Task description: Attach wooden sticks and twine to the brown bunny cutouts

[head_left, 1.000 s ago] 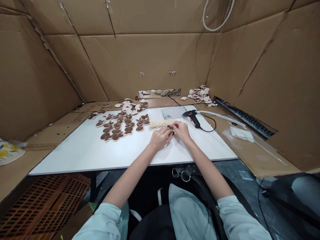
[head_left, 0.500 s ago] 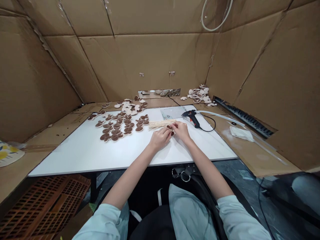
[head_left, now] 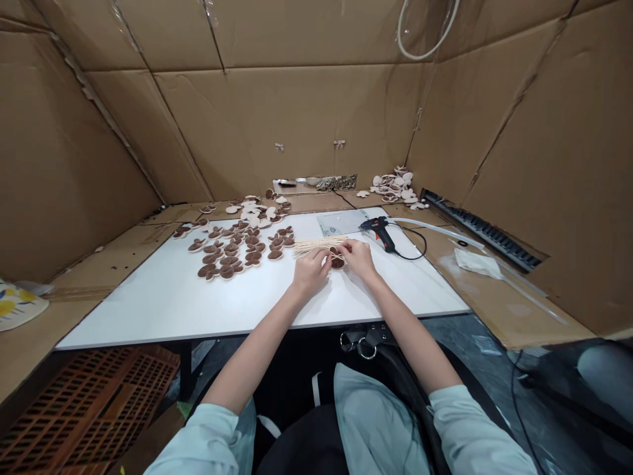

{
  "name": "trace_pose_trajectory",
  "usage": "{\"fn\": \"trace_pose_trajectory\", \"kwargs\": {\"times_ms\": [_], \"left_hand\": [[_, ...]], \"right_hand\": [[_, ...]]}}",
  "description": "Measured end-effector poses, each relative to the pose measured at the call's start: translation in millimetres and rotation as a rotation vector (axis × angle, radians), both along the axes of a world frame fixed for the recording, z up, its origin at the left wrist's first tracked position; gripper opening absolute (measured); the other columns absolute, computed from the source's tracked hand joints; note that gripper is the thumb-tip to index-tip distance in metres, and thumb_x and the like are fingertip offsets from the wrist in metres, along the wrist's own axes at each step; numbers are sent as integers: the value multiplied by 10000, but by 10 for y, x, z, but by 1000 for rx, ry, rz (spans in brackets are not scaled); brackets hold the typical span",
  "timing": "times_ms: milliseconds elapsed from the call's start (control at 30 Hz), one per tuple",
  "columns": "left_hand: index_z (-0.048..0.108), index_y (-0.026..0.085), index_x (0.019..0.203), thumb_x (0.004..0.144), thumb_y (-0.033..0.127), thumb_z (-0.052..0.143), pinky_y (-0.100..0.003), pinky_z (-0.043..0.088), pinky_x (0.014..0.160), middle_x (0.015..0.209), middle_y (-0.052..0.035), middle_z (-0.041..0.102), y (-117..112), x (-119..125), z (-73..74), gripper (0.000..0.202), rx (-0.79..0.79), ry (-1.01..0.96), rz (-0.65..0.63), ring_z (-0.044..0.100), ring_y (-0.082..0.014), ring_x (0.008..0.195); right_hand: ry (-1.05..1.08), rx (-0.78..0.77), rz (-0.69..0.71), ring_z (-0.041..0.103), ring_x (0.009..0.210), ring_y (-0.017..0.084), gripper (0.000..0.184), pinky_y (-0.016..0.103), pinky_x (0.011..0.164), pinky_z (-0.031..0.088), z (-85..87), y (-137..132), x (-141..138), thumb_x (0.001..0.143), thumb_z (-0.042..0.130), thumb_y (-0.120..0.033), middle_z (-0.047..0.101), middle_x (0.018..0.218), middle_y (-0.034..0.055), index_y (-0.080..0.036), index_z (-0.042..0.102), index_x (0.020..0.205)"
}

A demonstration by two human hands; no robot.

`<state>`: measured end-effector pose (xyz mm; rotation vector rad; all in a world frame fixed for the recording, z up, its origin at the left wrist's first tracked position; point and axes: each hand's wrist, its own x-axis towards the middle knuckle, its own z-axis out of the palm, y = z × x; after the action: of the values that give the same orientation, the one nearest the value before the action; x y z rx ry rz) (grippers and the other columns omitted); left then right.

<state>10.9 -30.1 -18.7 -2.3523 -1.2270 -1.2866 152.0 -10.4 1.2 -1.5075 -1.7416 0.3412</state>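
Observation:
Between my two hands, near the middle of the white tabletop, is a brown ear-shaped patch (head_left: 337, 259) with rounded lobes. My right hand (head_left: 360, 258) has its thumb and fingers closed at the patch's upper right edge. At the patch's left edge, my left hand (head_left: 310, 270) has curled fingers with the tips together; whatever is between them is too small to make out. Just beyond both hands lies a bundle of thin pale sticks (head_left: 309, 246), partly hidden behind my fingers. Several similar brown patches with pale rims (head_left: 230, 251) are spread to the left.
A black glue gun (head_left: 380, 232) with a cord lies right of my hands, beside a clear printed sheet (head_left: 341, 223). More patches (head_left: 395, 185) are heaped at the back right. Cardboard walls (head_left: 316, 112) enclose the table. A white cloth (head_left: 477, 264) lies on the right ledge.
My left hand has shifted slightly left, and its fingers cover less of the brown patch, so more of it shows. My right hand stays nearly in place.

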Motion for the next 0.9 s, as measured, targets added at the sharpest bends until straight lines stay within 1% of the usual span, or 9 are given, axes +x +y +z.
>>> {"fn": "trace_pose_trajectory", "kwargs": {"times_ms": [167, 333, 467, 533, 600, 700, 767, 833, 900], "left_hand": [[628, 183, 783, 807, 228, 458, -256, 455, 633, 792, -46, 673, 19, 6, 17, 178, -133, -158, -11, 603, -139, 680], [636, 183, 749, 782, 231, 491, -248, 440, 579, 782, -31, 677, 55, -22, 41, 156, -256, -345, 39, 558, -119, 577], [615, 174, 720, 766, 243, 509, -252, 432, 589, 750, -28, 659, 42, -22, 60, 134, -314, -402, 36, 531, -112, 557], [593, 168, 726, 770, 262, 506, -252, 433, 609, 761, -32, 639, 18, -8, 71, 135, -350, -432, 14, 537, -113, 588], [574, 164, 820, 762, 307, 524, -248, 435, 607, 875, -51, 616, -4, 9, 78, 163, -395, -493, -24, 548, -115, 644], [502, 172, 1027, 724, 371, 571, -250, 444, 613, 1088, -94, 532, -14, 37, 73, 369, -489, -618, -98, 559, -131, 753], [464, 178, 1085, 692, 353, 609, -265, 453, 666, 1157, -111, 492, -1, 56, 62, 454, -577, -724, -162, 559, -151, 839], [478, 172, 1072, 650, 314, 648, -286, 454, 711, 1136, -110, 514, 18, 76, 53, 476, -717, -835, -263, 560, -166, 876], [532, 147, 1002, 621, 295, 666, -302, 454, 723, 1010, -95, 578, 34, 95, 48, 430, -886, -897, -402, 575, -171, 838]], "right_hand": [[2, 10, -10, 595, 684, 163, 152, 255, 683, 406, 14, -5, 8, 748, 526, -211, 682, 730, 55, -164, 658, 691], [9, 7, -20, 602, 691, 166, 150, 257, 692, 409, 13, 5, 16, 749, 531, -215, 686, 743, 66, -156, 662, 703], [20, 23, -10, 601, 684, 165, 146, 257, 687, 409, -7, 22, 19, 746, 534, -213, 686, 738, 63, -159, 659, 693], [30, 25, -6, 599, 671, 164, 147, 258, 674, 409, -13, 27, 20, 744, 538, -222, 684, 721, 59, -161, 654, 679], [43, 22, -8, 594, 655, 164, 141, 259, 660, 410, -16, 30, 20, 738, 544, -225, 680, 706, 59, -162, 649, 668], [70, 38, -9, 588, 642, 162, 130, 261, 653, 410, -20, 29, 19, 728, 551, -219, 675, 690, 55, -163, 640, 651], [107, 60, 11, 586, 638, 159, 124, 259, 651, 412, -25, 23, 16, 723, 552, -216, 670, 681, 47, -166, 633, 643], [153, 82, 56, 584, 633, 153, 119, 254, 642, 416, -31, 15, 10, 721, 551, -219, 663, 671, 35, -170, 627, 643], [187, 105, 102, 580, 627, 148, 118, 250, 636, 419, -38, 8, 5, 721, 548, -223, 657, 668, 26, -174, 624, 645]]}}
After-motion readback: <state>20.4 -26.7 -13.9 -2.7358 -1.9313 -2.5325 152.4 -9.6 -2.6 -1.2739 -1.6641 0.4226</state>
